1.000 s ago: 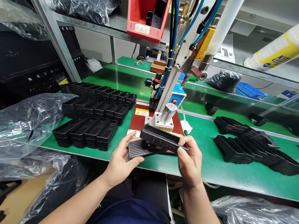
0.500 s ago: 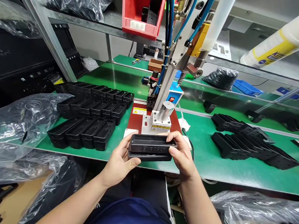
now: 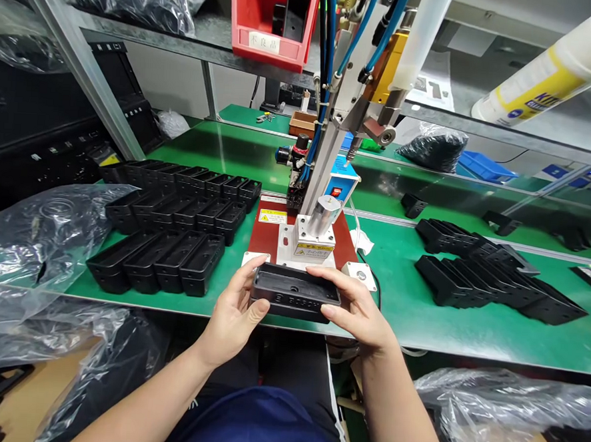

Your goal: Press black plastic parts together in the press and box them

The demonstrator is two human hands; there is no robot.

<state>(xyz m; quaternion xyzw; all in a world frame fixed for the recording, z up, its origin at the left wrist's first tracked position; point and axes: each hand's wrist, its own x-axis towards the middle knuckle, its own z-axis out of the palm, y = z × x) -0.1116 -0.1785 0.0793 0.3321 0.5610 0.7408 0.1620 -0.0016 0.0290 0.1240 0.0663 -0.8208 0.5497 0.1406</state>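
Observation:
A black rectangular tray-like part with raised lettering on its near side is held level over the bench's front edge. My left hand grips its left end, the thumb on the near side and the fingers behind. At the right end my right hand holds it between thumb and fingers. Just beyond the part stands a press machine with a metal cylinder on a white block, mounted on a red-brown base plate. A white button box sits behind my right hand.
Rows of black trays fill the bench's left side; black brackets lie at the right. Overhead are a red bin and a white spray can on a shelf. Plastic film covers the left edge.
The black part has tilted so that more of its hollow inside faces up. My right fingers have moved from its inner edge to its far rim. The camera view has shifted slightly.

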